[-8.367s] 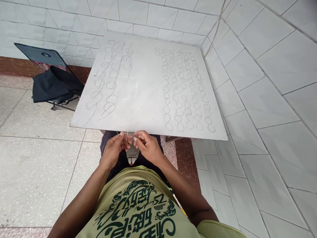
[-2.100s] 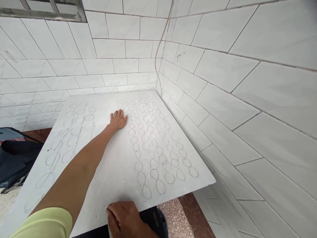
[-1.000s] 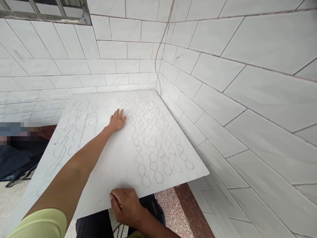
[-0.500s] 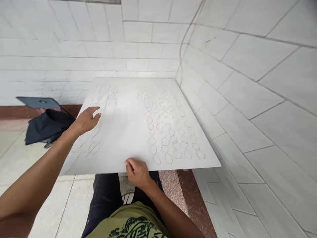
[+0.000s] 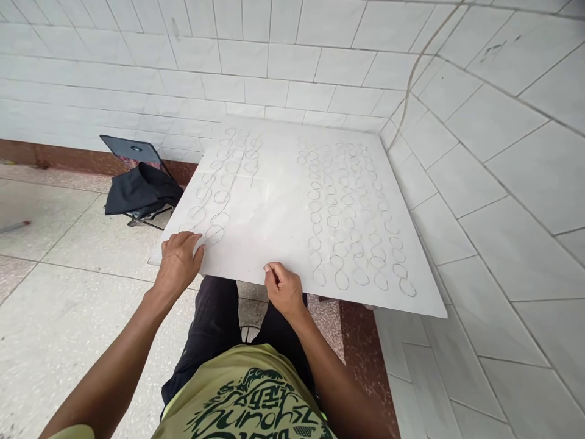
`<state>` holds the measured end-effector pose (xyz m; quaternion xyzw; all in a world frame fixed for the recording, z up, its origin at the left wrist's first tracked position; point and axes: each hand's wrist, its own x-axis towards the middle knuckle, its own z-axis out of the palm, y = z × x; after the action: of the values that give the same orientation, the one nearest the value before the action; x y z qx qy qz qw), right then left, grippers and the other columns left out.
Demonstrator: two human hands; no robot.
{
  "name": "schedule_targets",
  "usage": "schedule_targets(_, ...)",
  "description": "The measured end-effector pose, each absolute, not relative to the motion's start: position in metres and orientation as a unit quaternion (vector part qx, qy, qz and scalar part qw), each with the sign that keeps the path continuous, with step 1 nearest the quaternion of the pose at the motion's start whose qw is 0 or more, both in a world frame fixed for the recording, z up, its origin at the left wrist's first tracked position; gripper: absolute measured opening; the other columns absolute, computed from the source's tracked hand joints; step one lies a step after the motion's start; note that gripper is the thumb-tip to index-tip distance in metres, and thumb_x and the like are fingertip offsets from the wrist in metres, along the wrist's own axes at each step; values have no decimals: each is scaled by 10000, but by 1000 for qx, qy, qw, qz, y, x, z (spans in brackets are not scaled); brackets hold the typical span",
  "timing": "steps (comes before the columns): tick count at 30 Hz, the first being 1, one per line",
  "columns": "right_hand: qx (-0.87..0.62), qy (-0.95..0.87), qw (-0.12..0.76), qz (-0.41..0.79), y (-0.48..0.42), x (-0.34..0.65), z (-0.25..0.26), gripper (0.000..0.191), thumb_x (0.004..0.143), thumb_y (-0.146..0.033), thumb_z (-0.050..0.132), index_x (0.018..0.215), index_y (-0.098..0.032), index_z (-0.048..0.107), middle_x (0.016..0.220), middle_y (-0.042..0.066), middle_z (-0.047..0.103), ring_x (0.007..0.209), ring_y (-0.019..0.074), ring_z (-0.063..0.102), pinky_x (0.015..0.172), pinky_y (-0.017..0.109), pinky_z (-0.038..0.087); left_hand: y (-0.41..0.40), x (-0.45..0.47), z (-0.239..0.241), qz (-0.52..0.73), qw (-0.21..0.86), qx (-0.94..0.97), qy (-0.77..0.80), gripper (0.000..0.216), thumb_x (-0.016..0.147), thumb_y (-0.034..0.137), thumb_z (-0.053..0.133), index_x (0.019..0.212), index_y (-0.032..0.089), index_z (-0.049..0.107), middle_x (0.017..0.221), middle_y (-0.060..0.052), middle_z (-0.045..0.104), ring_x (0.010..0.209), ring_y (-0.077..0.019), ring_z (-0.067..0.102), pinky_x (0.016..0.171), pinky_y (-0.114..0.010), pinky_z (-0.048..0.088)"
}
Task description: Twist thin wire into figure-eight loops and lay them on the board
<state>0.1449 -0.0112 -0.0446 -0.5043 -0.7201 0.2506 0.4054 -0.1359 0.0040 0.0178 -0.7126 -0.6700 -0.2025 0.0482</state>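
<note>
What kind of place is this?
It looks like the corner of a tiled room, maybe a simple workspace: two tiled walls meet there, and a white board bears rows of thin loops near a folding chair.

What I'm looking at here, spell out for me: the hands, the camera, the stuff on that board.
No machine here: these are a person's own bare left hand and right hand, seen from one camera worn on the head, looking forward and down. Ahead is a white board bearing thin loops that look like wire: larger loops at the left, rows of smaller figure-eights at the right. The left hand is by the near end of the larger loops; the right is curled at the front edge. Whether either holds anything is hidden.
</note>
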Motion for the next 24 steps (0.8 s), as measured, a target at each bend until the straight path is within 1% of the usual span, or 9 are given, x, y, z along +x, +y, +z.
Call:
schedule_targets(3, -512, -715, 395, 264, -13, 146, -44, 306, 1054, -354, 431, 899, -207, 649, 647, 3, 624, 573, 153, 564, 644, 271, 432, 2, -140, 8, -194, 47, -697, -689, 339, 978, 323, 493, 1190, 186, 718, 1151, -172, 720, 1136, -385, 623, 938, -553, 476)
schedule_targets(8, -542, -698, 350, 311, 2, 137, -26, 325, 1059, -384, 434, 846, -220, 617, 652, -6, 652, 559, 151, 576, 621, 267, 419, 5, -138, 1, -180, 38, -699, -691, 339, 973, 360, 534, 1185, 173, 720, 1187, -182, 706, 1121, -390, 615, 928, -559, 472)
schedule_targets(10, -542, -707, 323, 320, 22, 124, -13, 308, 1057, -400, 460, 885, -211, 631, 712, 13, 697, 592, 159, 598, 619, 272, 412, 0, -130, -1, -192, 39, -695, -692, 353, 974, 350, 535, 1237, 180, 697, 1246, -189, 687, 1154, -396, 601, 931, -564, 472)
schedule_targets(12, -543, -715, 292, 330, 49, 104, 1, 281, 1045, -404, 506, 937, -193, 656, 758, 44, 725, 687, 181, 647, 657, 277, 431, -8, -120, -3, -222, 48, -679, -698, 385, 985, 329, 521, 1319, 190, 652, 1350, -197, 645, 1230, -402, 572, 954, -572, 466)
schedule_targets(15, -584, -696, 213, 360, 93, 68, 15, 357, 1042, -438, 525, 844, -171, 657, 769, 92, 729, 709, 195, 653, 682, 297, 457, -24, -105, -6, -272, 51, -667, -692, 416, 1006, 295, 488, 1400, 214, 595, 1469, -187, 582, 1326, -389, 536, 1011, -583, 451)
schedule_targets(18, -604, -682, 185, 369, 128, 38, 22, 383, 1018, -436, 572, 766, -158, 652, 681, 105, 701, 664, 208, 640, 667, 321, 475, -36, -92, -13, -283, 26, -696, -660, 436, 1012, 275, 483, 1438, 240, 567, 1514, -169, 561, 1365, -359, 532, 1086, -574, 431)
schedule_targets(19, -606, -678, 180, 375, 136, 31, 23, 361, 1000, -419, 606, 755, -157, 650, 657, 96, 697, 644, 203, 634, 663, 322, 481, -38, -89, -16, -281, 18, -704, -651, 437, 1015, 278, 483, 1442, 242, 564, 1521, -167, 557, 1370, -353, 534, 1104, -569, 427)
schedule_targets(21, -607, -670, 171, 391, 146, 21, 24, 274, 951, -322, 676, 737, -154, 644, 622, 76, 694, 592, 181, 614, 648, 316, 488, -40, -85, -23, -281, 9, -712, -644, 428, 1025, 299, 476, 1438, 231, 567, 1521, -168, 557, 1367, -350, 542, 1125, -560, 428)
schedule_targets(24, -598, -660, 172, 421, 150, 18, 23, 187, 887, -142, 688, 709, -140, 631, 611, 68, 703, 504, 139, 572, 605, 296, 477, -40, -84, -31, -290, 6, -710, -642, 415, 1040, 338, 469, 1418, 208, 578, 1501, -177, 572, 1368, -348, 543, 1141, -552, 431)
